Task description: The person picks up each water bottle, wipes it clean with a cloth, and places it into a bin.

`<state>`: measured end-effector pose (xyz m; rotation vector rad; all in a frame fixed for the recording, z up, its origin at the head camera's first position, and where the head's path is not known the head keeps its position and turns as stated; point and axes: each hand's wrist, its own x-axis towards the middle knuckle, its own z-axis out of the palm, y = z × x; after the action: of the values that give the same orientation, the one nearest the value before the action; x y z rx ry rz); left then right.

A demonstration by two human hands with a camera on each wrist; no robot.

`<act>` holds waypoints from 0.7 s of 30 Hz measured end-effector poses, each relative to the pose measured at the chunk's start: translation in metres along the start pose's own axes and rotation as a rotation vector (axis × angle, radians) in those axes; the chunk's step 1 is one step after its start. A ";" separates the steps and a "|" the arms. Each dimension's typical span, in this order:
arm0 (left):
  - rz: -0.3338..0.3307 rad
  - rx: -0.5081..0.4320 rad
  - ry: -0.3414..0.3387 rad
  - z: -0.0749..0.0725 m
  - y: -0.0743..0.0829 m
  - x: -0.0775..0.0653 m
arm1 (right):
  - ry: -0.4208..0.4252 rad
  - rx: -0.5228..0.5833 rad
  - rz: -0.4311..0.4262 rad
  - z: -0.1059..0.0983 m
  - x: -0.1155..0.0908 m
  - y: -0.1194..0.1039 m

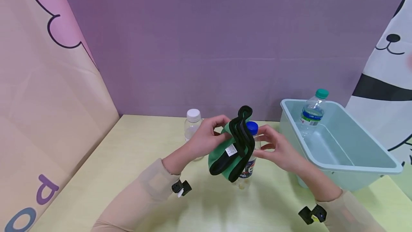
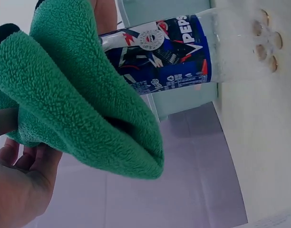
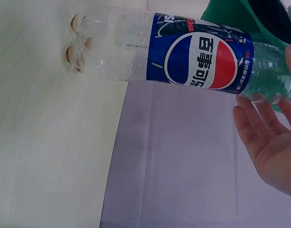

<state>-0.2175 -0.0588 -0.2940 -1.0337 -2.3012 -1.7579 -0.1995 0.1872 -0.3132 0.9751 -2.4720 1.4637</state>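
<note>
My left hand [image 1: 209, 137] pinches a folded green towel cloth [image 1: 222, 156] with black edging and a white tag between thumb and fingers. The cloth is held up against the near left side of a clear plastic Pepsi bottle [image 1: 248, 169] with a blue cap, covering part of it. Thumb and fingertips of my right hand [image 1: 275, 148] hold that bottle near its shoulder, upright. Its blue label [image 3: 200, 57] shows in the right wrist view. The bottle's base is at or close to the tabletop; whether it touches I cannot tell.
A clear bottle with a white cap [image 1: 193, 117] stands behind my left hand. At the right is a pale blue plastic basin [image 1: 370, 167], with a green-capped bottle [image 1: 312, 112] leaning inside. A purple backdrop [image 1: 206, 46] closes off the table's back edge.
</note>
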 end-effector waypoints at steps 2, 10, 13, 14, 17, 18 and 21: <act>-0.017 0.010 -0.001 0.000 0.000 0.000 | -0.002 0.002 -0.001 0.000 0.000 0.000; -0.057 0.032 -0.036 0.001 -0.024 -0.010 | -0.010 -0.002 0.014 0.000 0.000 0.000; -0.047 0.042 -0.063 0.005 -0.036 -0.014 | -0.009 -0.008 0.028 -0.001 0.000 -0.001; -0.046 0.052 -0.076 0.006 -0.040 -0.016 | -0.008 -0.009 0.030 -0.001 0.000 -0.001; -0.043 0.092 -0.116 0.012 -0.053 -0.021 | -0.004 -0.014 0.033 0.000 0.000 -0.002; -0.045 0.108 -0.131 0.013 -0.057 -0.022 | -0.003 -0.014 0.034 0.000 -0.001 -0.002; -0.074 0.159 -0.182 0.017 -0.069 -0.026 | -0.001 -0.017 0.033 0.000 -0.001 -0.002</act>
<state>-0.2295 -0.0645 -0.3688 -1.1356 -2.5704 -1.5307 -0.1978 0.1865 -0.3123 0.9375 -2.5086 1.4493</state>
